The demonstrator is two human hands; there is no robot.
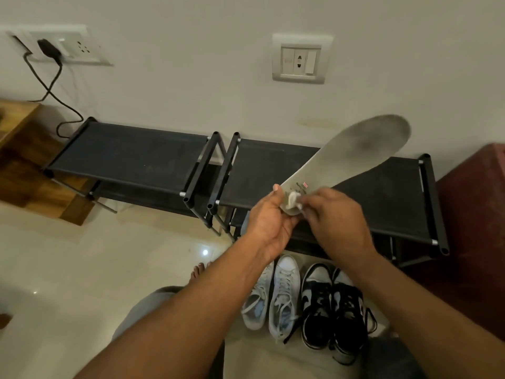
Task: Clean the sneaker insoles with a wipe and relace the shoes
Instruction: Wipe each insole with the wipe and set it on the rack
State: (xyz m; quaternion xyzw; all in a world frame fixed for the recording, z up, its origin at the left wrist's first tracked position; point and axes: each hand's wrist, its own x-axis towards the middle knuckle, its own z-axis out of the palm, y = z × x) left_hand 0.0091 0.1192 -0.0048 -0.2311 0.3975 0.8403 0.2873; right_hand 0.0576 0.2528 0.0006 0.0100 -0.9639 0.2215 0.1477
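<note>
Left hand (269,217) grips the insole (349,154) by its heel, right hand (336,217) pinches the wipe (293,198) against it (long axis runs away rightward from both).

There are one insole (355,151), one wipe (292,198), a left hand (269,218) and a right hand (337,217). Near stand two white sneakers (284,294) left, two black-and-white sneakers (318,307) right. Far are two black shoe racks (128,154), two wall socket plates (300,58) and one plug (49,49).

Cream tiled floor (82,269) lies open left of the left hand (269,222); black fabric-topped racks (131,157) beyond and sneakers (284,294) below obstruct.
</note>
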